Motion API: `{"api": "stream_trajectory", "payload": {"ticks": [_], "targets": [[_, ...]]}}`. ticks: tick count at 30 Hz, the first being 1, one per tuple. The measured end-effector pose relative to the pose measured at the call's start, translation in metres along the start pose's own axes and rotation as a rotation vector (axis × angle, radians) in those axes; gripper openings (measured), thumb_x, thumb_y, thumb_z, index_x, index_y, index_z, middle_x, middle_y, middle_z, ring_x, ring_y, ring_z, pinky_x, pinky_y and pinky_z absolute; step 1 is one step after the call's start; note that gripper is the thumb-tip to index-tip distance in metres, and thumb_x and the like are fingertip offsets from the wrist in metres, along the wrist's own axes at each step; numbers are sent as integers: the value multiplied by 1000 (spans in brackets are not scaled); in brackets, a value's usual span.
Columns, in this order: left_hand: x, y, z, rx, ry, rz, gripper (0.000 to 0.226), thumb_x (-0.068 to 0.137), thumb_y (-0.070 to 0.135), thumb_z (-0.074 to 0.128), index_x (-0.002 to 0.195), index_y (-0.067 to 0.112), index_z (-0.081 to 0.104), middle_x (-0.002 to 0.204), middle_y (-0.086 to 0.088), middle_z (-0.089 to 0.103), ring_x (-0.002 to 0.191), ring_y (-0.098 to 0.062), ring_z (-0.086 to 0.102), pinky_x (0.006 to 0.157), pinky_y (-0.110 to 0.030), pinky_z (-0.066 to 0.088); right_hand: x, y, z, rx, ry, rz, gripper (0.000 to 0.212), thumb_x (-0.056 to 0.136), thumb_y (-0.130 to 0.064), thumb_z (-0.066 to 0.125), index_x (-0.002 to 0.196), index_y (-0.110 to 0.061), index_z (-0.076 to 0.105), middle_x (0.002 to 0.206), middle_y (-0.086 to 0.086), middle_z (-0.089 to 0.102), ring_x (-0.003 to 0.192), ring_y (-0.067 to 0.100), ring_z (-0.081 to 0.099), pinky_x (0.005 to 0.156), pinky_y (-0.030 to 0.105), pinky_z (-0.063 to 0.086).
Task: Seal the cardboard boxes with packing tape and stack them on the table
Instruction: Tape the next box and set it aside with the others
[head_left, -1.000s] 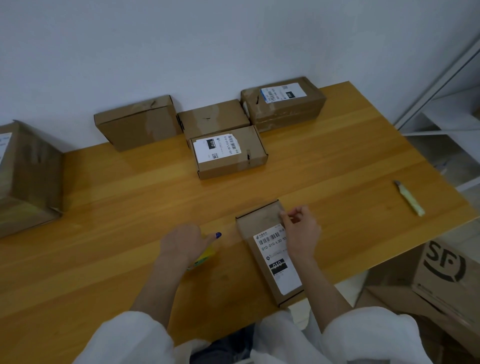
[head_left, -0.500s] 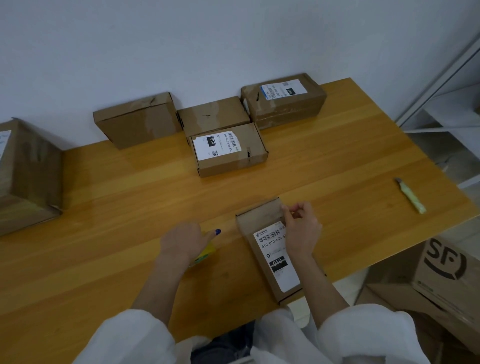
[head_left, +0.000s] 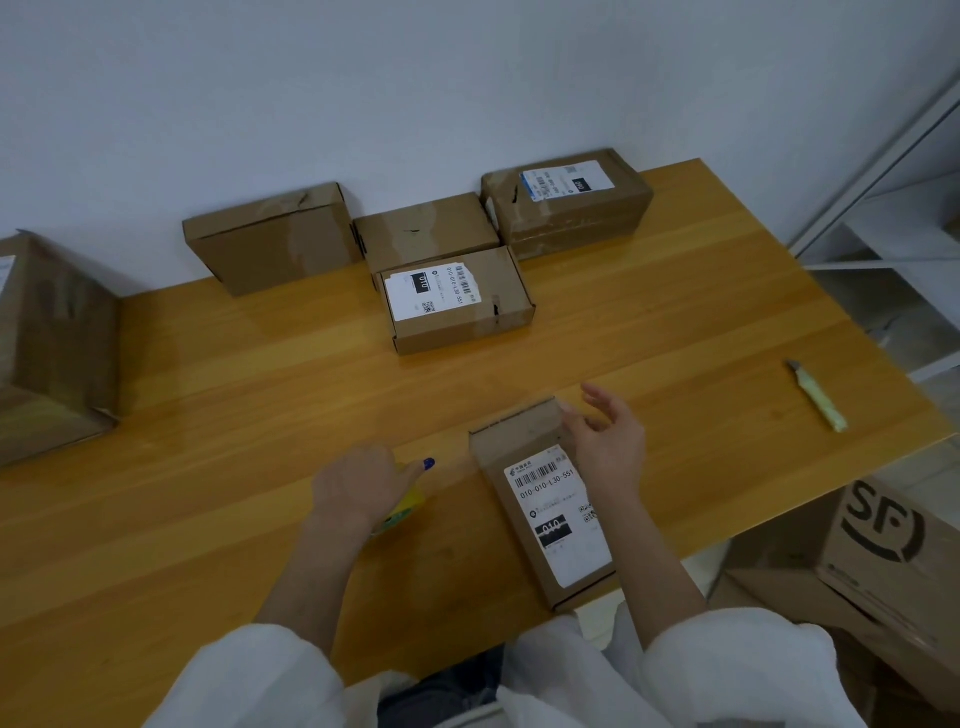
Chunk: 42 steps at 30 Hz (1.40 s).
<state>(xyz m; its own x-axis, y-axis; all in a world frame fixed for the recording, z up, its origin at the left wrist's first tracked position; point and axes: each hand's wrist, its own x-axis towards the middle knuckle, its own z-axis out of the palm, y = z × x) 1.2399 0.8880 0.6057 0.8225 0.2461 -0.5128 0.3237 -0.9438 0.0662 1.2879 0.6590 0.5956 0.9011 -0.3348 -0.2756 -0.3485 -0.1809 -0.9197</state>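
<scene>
wooden table (head_left: 208, 467) against a pale wall, viewed from above and behind the hands.

flat box (head_left: 519, 441) lies in front of us. its long side runs away from us and slightly left, and its near end reaches the table's near edge. a white label (head_left: 558, 519) with a barcode covers the near part of its top. the far part is bare cardboard.

right hand (head_left: 605, 447) is over the far right corner of the flat box. the fingers are loosely spread, half straight, with nothing in them. the thumb tip is at the box's far edge, and we cannot tell whether it touches.

left hand (head_left: 358, 488) is on the table just left of the flat box and apart from it, knuckles up. its fingers curl down over a yellow object (head_left: 408, 506), mostly hidden. we cannot tell what it is. a blue tip (head_left: 428, 463) shows at the end of one finger.

along the wall stand a plain box (head_left: 272, 239), then a low box (head_left: 426, 231). a labelled box (head_left: 509, 291) sits against the low box's front. a taller box (head_left: 566, 218) with a label on top stands to the right. a big box (head_left: 52, 343) sits at the far left edge.

a pale knife (head_left: 815, 395) lies near the table's right edge, well apart from the right hand.

off the table to the right are a carton (head_left: 893, 540) marked sf on the floor and a white shelf (head_left: 909, 244) behind it.
</scene>
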Motion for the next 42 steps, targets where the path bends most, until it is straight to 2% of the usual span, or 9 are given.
{"api": "stream_trajectory", "payload": {"ticks": [4, 8, 12, 15, 18, 24, 27, 30, 42], "targets": [[4, -2, 3, -15, -12, 16, 53, 93, 58, 40, 70, 12, 53, 59, -1, 48, 53, -18, 46, 48, -25, 37, 11, 1, -10, -54, -103, 156, 31, 85, -17, 72, 115, -15, 65, 96, -5, 65, 91, 14, 65, 83, 31, 54], [7, -2, 3, -3, -29, 27, 55, 92, 60, 39, 69, 12, 53, 57, 0, 46, 52, -17, 44, 47, -25, 35, 17, -6, -14, 129, -182, 288, 20, 84, -6, 70, 102, 1, 66, 97, 14, 69, 87, 19, 67, 77, 23, 57], [10, -3, 2, 10, -39, 26, 55, 92, 61, 37, 72, 13, 54, 59, 0, 49, 53, -16, 47, 47, -24, 36, 20, -6, -13, 196, -191, 347, 22, 81, -5, 72, 98, 7, 65, 86, 12, 66, 84, 23, 63, 85, 35, 57], [11, -6, 2, -5, -43, 40, 51, 93, 60, 37, 78, 14, 53, 59, 0, 48, 53, -16, 47, 46, -24, 35, 19, -3, -9, 91, -172, 320, 12, 83, -12, 72, 92, -4, 66, 84, 5, 66, 80, 16, 62, 70, 24, 54], [12, -8, 3, -22, -49, 48, 49, 93, 60, 38, 71, 17, 47, 62, -1, 51, 57, -18, 50, 49, -25, 37, 20, 0, -6, -5, -137, 274, 8, 85, -17, 72, 82, -14, 64, 82, -1, 64, 79, 9, 57, 61, 19, 43], [14, -8, 2, -31, -73, 54, 47, 93, 60, 37, 76, 17, 46, 66, -2, 53, 62, -18, 52, 54, -26, 41, 23, 6, 2, -205, -131, 181, 13, 88, -23, 68, 90, -10, 67, 73, -4, 61, 73, 13, 57, 73, 31, 52], [15, -8, 3, -27, -78, 59, 48, 92, 61, 38, 64, 22, 38, 68, -1, 53, 65, -19, 54, 57, -27, 43, 23, 10, 7, -286, -129, 127, 13, 90, -24, 66, 91, -11, 67, 80, 1, 65, 69, 12, 57, 63, 25, 50], [15, -7, 2, -28, -61, 53, 48, 92, 60, 38, 75, 17, 48, 62, -1, 50, 58, -18, 50, 50, -26, 39, 23, 15, 9, -329, -102, 114, 19, 89, -27, 67, 97, -10, 69, 85, 2, 65, 71, 12, 58, 53, 18, 41], [14, -5, 4, -34, -37, 49, 52, 92, 60, 40, 85, 12, 58, 67, -2, 55, 61, -19, 54, 55, -28, 43, 16, 23, 12, -346, -4, 58, 25, 89, -27, 67, 103, -6, 69, 93, 5, 67, 78, 13, 57, 50, 15, 34]]}}
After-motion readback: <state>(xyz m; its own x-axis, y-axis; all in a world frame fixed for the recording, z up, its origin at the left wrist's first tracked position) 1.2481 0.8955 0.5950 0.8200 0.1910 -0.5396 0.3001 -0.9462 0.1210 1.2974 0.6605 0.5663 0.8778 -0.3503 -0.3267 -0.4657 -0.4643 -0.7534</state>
